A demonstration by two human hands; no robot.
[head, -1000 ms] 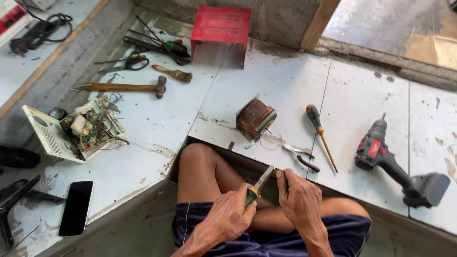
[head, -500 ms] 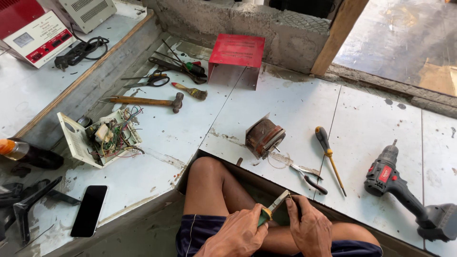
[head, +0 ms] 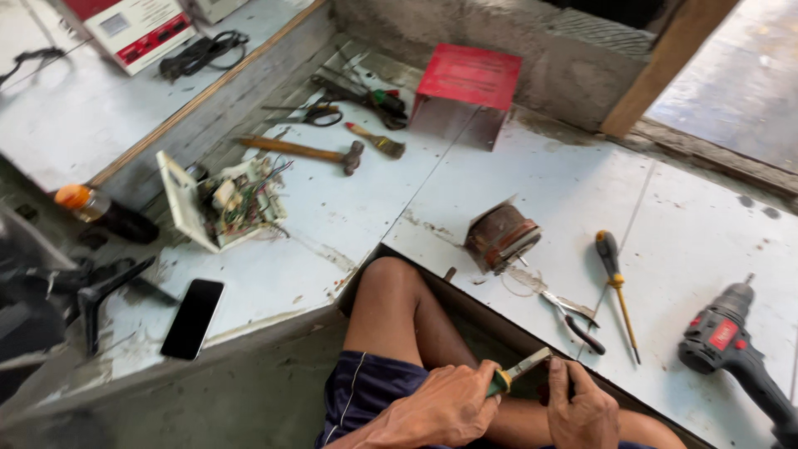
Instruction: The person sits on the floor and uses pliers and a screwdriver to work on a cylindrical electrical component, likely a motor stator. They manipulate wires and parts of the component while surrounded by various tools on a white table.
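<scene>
White tiled floor [head: 332, 208] below; my left hand [head: 449, 407] grips a knife [head: 519, 370], right hand [head: 582, 411] pinches its blade tip; I'd steady it next.

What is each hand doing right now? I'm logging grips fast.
Left hand: closed around the green-handled knife.
Right hand: fingers curled at the blade tip; what they hold cannot be told.
</scene>
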